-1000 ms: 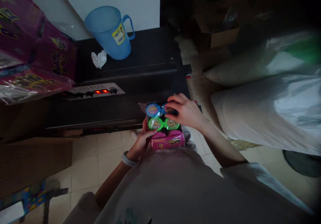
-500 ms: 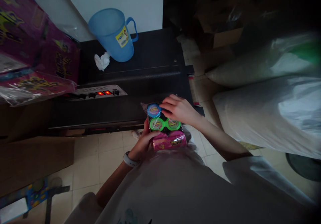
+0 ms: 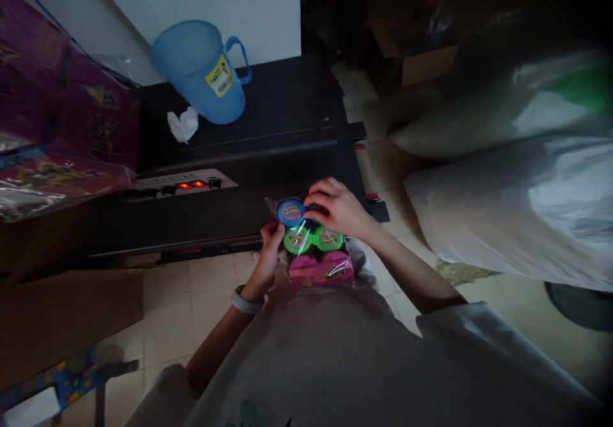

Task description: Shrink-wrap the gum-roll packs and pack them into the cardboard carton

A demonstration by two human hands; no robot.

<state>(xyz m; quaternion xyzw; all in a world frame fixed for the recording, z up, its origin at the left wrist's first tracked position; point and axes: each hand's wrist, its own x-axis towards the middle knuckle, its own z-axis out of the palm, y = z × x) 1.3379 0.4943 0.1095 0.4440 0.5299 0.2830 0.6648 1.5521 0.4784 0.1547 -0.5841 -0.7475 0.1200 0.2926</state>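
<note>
A clear-wrapped pack with a pink printed front rests close against my body, beside the black machine's front edge. Inside it are two green round containers joined side by side. Above them sits a blue round container with a printed lid. My left hand grips the pack's left side, its thumb near the blue container. My right hand has its fingers bent onto the right edge of the blue container; its palm covers the pack's top right corner.
On the black machine stand a blue plastic jug and a crumpled white tissue. Its control panel has two lit red switches. Pink wrapped boxes are stacked at left; white sacks lie at right. A cardboard box stands lower left.
My left hand has moved up along the pack, its thumb now near the blue container. That container has shifted slightly left and down. My right hand stays at its edge. The view has shifted a little.
</note>
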